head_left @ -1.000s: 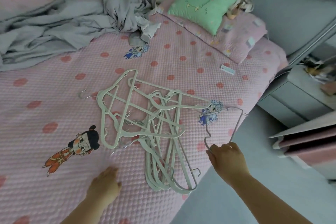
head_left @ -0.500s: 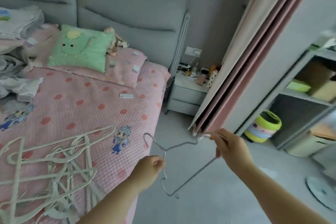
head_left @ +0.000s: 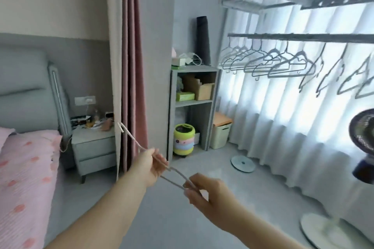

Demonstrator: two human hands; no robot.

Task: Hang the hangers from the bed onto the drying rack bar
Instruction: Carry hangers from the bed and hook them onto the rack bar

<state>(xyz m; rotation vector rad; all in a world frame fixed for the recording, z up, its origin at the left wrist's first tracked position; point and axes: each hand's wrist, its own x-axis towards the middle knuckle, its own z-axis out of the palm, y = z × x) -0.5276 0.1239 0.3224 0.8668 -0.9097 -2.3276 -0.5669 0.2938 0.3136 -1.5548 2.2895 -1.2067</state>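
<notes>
Both reach forward: left hand (head_left: 153, 164) grips hanger (head_left: 130, 136), right hand (head_left: 204, 190) pinches its end.

We have turned away from the bed (head_left: 26, 168), now only a strip at the left. The pile of pale hangers has gone from sight, and the drying rack bar (head_left: 303, 37) with its hung hangers (head_left: 269, 62) has come into view. The thin wire hanger (head_left: 131, 137) has left the bed's edge and is over the floor (head_left: 172, 228). The left grip (head_left: 150, 164), earlier flat on the bed, now holds it together with the right grip (head_left: 204, 190).
</notes>
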